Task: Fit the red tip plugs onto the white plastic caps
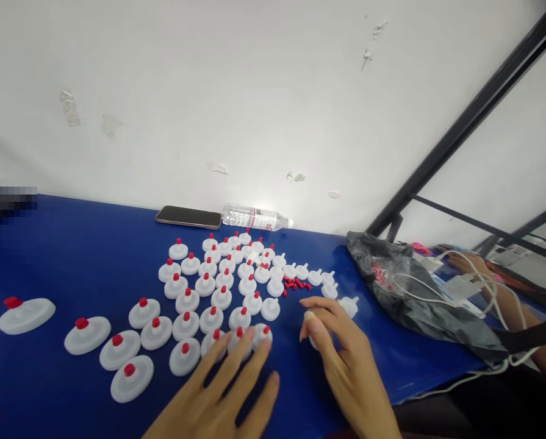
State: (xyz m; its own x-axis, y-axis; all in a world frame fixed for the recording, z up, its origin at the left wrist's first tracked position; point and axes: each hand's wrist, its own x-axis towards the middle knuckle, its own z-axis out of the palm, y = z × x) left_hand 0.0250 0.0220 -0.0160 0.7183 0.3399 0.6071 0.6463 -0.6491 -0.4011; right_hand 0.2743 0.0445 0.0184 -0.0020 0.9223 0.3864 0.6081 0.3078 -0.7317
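My left hand [229, 381] lies over the front row with its fingers spread. Its fingertips touch or nearly touch several white plastic spouted caps [184, 356] with red tips. To the right, my right hand [341, 353] has its fingers curled toward the thumb. A white disc [313, 342] shows partly behind that thumb; whether the fingers grip it or something smaller cannot be made out. Beyond the right hand lies a small heap of loose red tips [295, 284]. White caps with bare spouts [315, 277] curve around the heap.
A phone [188, 216] and a clear bottle on its side [254, 217] lie along the wall on the blue table [94, 244]. At right is a dark plastic bag [391, 286] with white cables [432, 292]. Another person's arm [506, 292] shows beyond the black metal frame [460, 116].
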